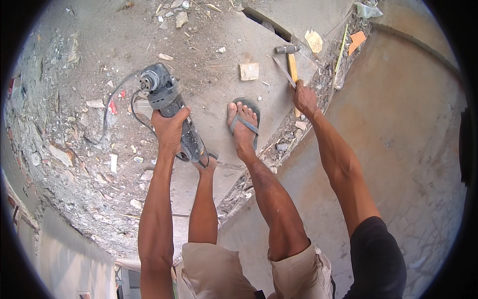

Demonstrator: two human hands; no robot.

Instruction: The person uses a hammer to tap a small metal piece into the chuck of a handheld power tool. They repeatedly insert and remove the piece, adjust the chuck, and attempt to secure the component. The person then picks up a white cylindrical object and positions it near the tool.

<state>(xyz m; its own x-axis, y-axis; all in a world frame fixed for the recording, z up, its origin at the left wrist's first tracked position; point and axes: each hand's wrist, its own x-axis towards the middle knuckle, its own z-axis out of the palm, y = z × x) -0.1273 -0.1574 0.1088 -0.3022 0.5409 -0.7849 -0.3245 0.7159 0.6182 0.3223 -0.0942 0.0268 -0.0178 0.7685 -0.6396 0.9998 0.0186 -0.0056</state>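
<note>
My left hand (pixel 169 130) is wrapped round the body of a dusty grey-black angle grinder (pixel 178 110). The grinder's head points up and away, with a bare spindle and no disc visible on it. My right hand (pixel 304 99) is closed at the end of a thin, flat metal strip (pixel 284 72). A hammer (pixel 292 67) with a wooden handle and a dark metal head lies alongside the strip. Its handle passes beneath my right fingers; I cannot tell whether they grip it too. The grinder's cord (pixel 105 112) loops off to the left.
My sandalled foot (pixel 244 124) rests on a concrete slab, my other foot partly behind the grinder. A square tile piece (pixel 249 71) lies ahead. Rubble (pixel 62 154) covers the left side. Beyond a debris-filled joint, a smooth concrete surface (pixel 398 124) spreads right. A dark gap (pixel 269 24) splits the far slabs.
</note>
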